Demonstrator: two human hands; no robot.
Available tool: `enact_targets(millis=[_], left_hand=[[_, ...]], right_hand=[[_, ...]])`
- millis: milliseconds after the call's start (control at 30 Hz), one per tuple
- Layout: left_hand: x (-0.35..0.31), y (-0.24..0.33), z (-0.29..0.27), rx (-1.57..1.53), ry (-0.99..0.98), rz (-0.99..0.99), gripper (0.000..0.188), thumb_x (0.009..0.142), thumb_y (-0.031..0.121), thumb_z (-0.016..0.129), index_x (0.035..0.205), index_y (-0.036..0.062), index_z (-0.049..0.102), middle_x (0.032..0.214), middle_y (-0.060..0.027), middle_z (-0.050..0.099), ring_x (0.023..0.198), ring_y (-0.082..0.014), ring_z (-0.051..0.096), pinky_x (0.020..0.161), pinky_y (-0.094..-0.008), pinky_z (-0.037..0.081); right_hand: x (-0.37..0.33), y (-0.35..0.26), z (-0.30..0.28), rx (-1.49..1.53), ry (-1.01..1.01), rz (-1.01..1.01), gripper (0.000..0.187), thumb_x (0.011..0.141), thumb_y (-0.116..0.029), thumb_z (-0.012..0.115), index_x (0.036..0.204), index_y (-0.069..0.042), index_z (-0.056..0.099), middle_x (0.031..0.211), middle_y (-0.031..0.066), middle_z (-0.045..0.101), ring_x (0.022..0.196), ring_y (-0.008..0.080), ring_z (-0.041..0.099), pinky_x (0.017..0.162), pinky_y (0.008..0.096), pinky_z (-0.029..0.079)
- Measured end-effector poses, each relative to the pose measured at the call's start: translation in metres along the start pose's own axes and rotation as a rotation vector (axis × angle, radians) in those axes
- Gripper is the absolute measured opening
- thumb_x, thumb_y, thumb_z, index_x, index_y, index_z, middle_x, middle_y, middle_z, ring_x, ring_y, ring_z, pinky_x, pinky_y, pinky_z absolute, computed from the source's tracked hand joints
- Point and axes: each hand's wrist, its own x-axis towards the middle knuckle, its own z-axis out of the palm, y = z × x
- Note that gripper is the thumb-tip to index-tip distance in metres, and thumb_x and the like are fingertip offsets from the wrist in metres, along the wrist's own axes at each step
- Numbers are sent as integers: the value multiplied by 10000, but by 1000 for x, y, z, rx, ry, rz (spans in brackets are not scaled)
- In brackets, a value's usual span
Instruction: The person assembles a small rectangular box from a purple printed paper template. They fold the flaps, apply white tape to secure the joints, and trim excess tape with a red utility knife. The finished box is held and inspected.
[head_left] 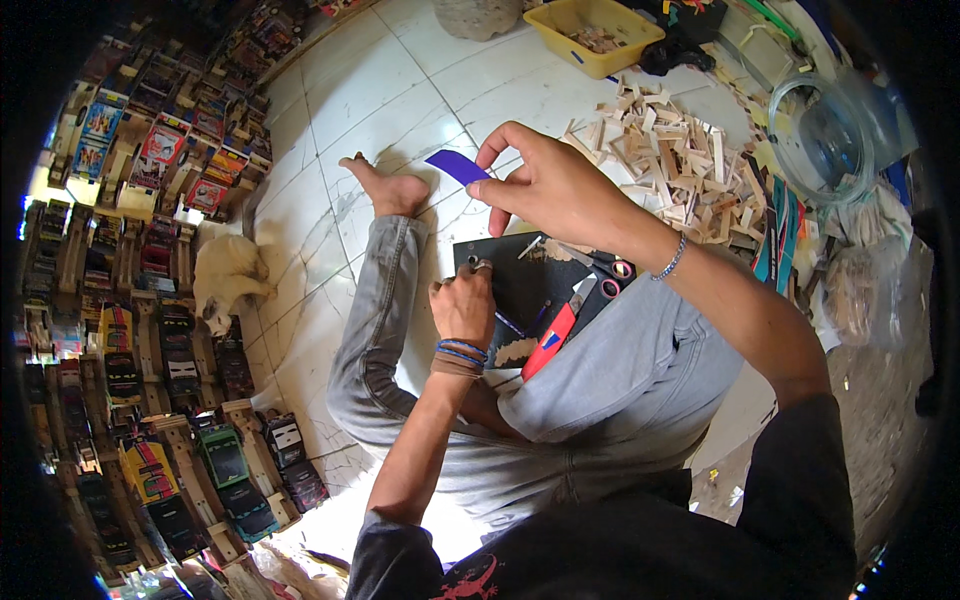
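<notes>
My right hand (545,190) is raised, pinching one end of a short, slightly curved purple strip (452,165) between thumb and fingers. Below it, my left hand (463,303) rests with curled fingers on the left part of a dark board (522,285). What those fingers hold, if anything, is hidden. On the board's right side lie a pair of scissors (607,272) with dark handles and a red cutter knife (553,338). A thin, dark pen-like stick (510,323) is beside my left wrist. Pale worn patches show on the board.
A heap of small wood pieces (680,165) covers the tiles at the upper right. Beyond it stands a yellow basin (590,62). A pale cat (228,272) lies at the left, beside rows of toy wooden trucks (165,365). Coiled clear hose (825,140) sits far right.
</notes>
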Motion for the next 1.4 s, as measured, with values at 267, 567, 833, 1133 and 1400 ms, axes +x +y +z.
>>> enact_targets(millis=[267,567,833,1133,1400], left_hand=[[-9,1,4,10,93,48,277,937,134,590,1194,111,692,1013,-84,700,832,-285,733,781,-476,532],[-19,-8,-64,-615,636,106,327,860,29,776,1157,111,669,1056,-103,720,850,-309,747,742,-398,606],[-22,-32,-121,-850,573,227,332,795,-32,815,1096,65,715,1081,-102,708,979,-286,725,799,-361,594],[-18,-37,-115,-1640,327,185,387,883,-25,792,1235,-22,630,1250,-118,671,1185,-184,638,1030,-331,507],[-23,-35,-119,-1897,224,64,462,860,-42,809,1256,-15,572,1180,-151,712,1151,-198,670,1041,-347,507]], right_hand=[[0,2,1,-16,41,8,269,987,-221,657,1145,-31,549,741,79,747,657,122,688,603,286,486],[1,-3,-7,124,29,190,496,952,-287,743,1250,9,479,841,98,785,810,123,690,747,247,492],[-10,-19,7,416,-241,338,558,932,-313,805,1271,-20,473,960,109,760,854,86,684,581,209,416],[-14,-18,3,429,-310,324,512,949,-178,780,1313,-35,451,992,134,760,890,95,699,636,197,429],[-22,-31,6,539,-318,211,482,956,-29,732,1300,-16,395,981,177,753,933,180,732,859,269,552]])
